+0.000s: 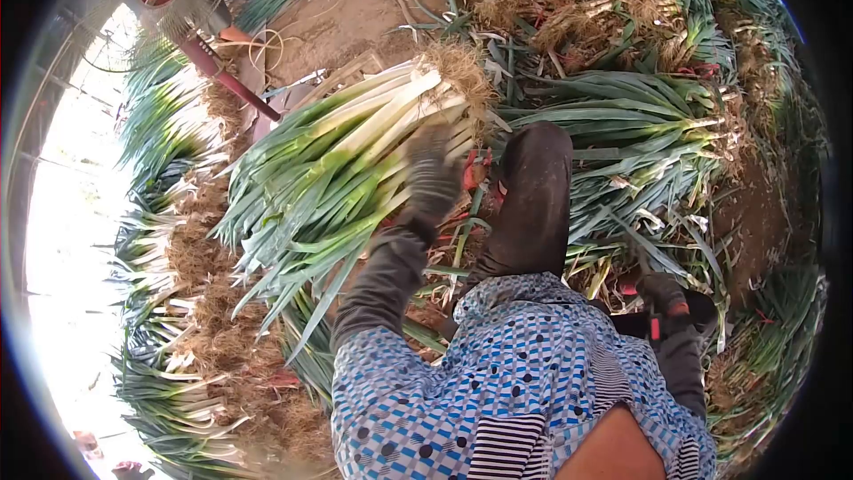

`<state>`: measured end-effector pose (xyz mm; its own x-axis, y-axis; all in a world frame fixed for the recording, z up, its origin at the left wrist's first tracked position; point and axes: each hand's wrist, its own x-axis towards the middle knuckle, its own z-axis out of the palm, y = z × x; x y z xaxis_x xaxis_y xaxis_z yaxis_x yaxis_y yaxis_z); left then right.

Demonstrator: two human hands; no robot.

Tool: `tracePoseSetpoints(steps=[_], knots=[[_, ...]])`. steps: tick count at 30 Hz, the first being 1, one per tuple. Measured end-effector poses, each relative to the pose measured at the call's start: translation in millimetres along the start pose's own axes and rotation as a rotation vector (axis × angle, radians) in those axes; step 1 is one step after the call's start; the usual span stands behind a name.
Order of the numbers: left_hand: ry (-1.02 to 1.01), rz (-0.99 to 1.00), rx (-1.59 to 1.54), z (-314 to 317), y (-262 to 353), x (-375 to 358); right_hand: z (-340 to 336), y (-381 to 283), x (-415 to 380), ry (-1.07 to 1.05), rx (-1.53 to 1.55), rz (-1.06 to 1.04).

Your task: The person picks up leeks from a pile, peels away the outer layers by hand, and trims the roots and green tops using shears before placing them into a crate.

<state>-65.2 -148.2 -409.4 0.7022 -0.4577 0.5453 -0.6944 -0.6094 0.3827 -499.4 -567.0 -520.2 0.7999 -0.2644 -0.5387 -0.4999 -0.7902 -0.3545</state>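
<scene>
Grey knitted glove fabric covers the left hand (434,180), which is blurred against the white shafts of a big loose spread of leeks (355,138); whether its fingers close round any of them, I can't make out. The spread lies in front of the person and to the left, with its roots (462,71) near the raised knee (538,164) and its green leaves fanned out the other way. The right hand (662,293), also gloved, is low on the other side, over leaf litter and well apart from the spread; its fingers look curled, but I can't tell what they grip, if anything. As I judge it, the step in hand is working through these leeks by the shafts with the left hand. Moving them cleanly would call for a firm hold near the roots, with the long leaves kept from tangling. Another leek bundle (635,107) lies beyond the knee, to the right.
</scene>
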Motion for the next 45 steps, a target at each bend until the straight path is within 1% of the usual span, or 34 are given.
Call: tracePoseSetpoints(steps=[1, 3, 5, 6, 7, 9, 10, 11, 12, 13, 14, 15, 17, 19, 20, 21, 23, 24, 25, 27, 29, 31, 32, 33, 34, 35, 36, 37, 38, 39, 40, 41, 43, 45], knots=[[-0.003, 0.085, -0.15, 10, 28, 11, -23, -5, -20, 0.069, 0.147, -0.008], [-0.068, 0.182, -0.38, 16, 97, 31, -72, -66, -67, 0.207, 0.712, 0.213], [-0.239, 0.256, -0.684, 32, 152, 43, -121, -144, -101, 0.321, 0.792, 0.376], [-0.286, 0.245, -0.787, 44, 179, 46, -132, -163, -107, 0.384, 0.834, 0.454], [-0.333, 0.232, -0.889, 55, 208, 45, -131, -162, -108, 0.529, 0.831, 0.395], [-0.607, 0.011, -1.071, 68, 262, 51, -125, -160, -112, 0.802, 0.815, 0.266], [-0.836, -0.146, -1.208, 60, 278, 58, -126, -159, -114, 0.796, 0.87, 0.259], [-1.072, -0.308, -1.338, 58, 293, 61, -125, -165, -112, 0.868, 0.748, 0.176], [-0.971, -0.31, -1.245, 82, 315, 56, -124, -179, -106, 0.94, 0.625, 0.098], [-0.876, -0.224, -1.326, 106, 320, 44, -121, -197, -104, 1.008, 0.501, 0.027], [-0.781, -0.134, -1.403, 129, 325, 33, -117, -225, -109, 0.879, 0.839, 0.015], [-0.792, -0.162, -1.447, 138, 329, 34, -113, -232, -104, 0.824, 0.777, -0.017], [-1.005, -0.388, -1.625, 144, 322, 19, -105, -236, -104, 0.721, 0.353, -0.112], [-1.26, -0.632, -1.823, 144, 317, 19, -103, -241, -95, 0.689, 0.126, -0.129], [-1.345, -0.688, -1.816, 142, 317, 26, -103, -244, -92, 0.815, 0.389, -0.045], [-1.403, -0.685, -1.667, 113, 317, 41, -105, -244, -87, 0.918, 0.664, -0.011], [-1.186, -0.743, -1.557, 102, 331, 43, -116, -229, -75, 1.179, 0.386, 0.203], [-1.222, -0.673, -1.571, 97, 337, 39, -109, -217, -67, 1.154, 0.449, 0.124], [-1.244, -0.606, -1.59, 96, 339, 37, -118, -218, -64, 0.893, 0.698, -0.029], [-1.39, -0.51, -1.248, 124, 331, 29, -71, -193, -17, 1.064, 0.706, -0.165], [-1.448, -0.464, -1.169, 106, 334, 37, -74, -187, -14, 1.017, 0.79, -0.249], [-1.43, -0.381, -1.261, 120, 331, 36, -66, -179, 1, 0.942, 0.963, -0.307], [-1.391, -0.324, -1.338, 131, 329, 28, -62, -179, 10, 0.86, 1.29, -0.382], [-1.352, -0.269, -1.412, 136, 329, 24, -66, -180, 8, 0.873, 1.234, -0.325], [-1.408, -0.3, -1.444, 134, 329, 27, -71, -178, 5, 0.886, 1.175, -0.269], [-1.447, -0.253, -1.358, 151, 329, 32, -77, -175, 3, 0.892, 1.12, -0.21], [-1.497, -0.231, -1.262, 165, 320, 29, -92, -173, -5, 0.988, 0.871, -0.166], [-1.471, -0.089, -1.325, 137, 326, 45, -106, -170, -17, 1.038, 0.644, -0.112], [-1.387, -0.097, -1.019, 161, 316, 38, -109, -163, -19, 0.978, 0.627, 0.058], [-1.527, -0.408, -1.377, 158, 309, 47, -112, -157, -21, 0.901, 0.603, 0.221], [-1.284, -0.374, -1.319, 173, 304, 43, -123, -153, -21, 0.963, 0.71, 0.273], [-1.283, -0.317, -1.221, 150, 312, 65, -117, -130, -8, 0.842, 0.773, 0.338], [-1.165, -0.351, -1.263, 210, 288, 68, -122, -126, -6, 0.93, 0.972, 0.254], [-1.067, -0.354, -1.123, 235, 280, 80, -134, -119, -7, 0.918, 0.97, 0.268]])
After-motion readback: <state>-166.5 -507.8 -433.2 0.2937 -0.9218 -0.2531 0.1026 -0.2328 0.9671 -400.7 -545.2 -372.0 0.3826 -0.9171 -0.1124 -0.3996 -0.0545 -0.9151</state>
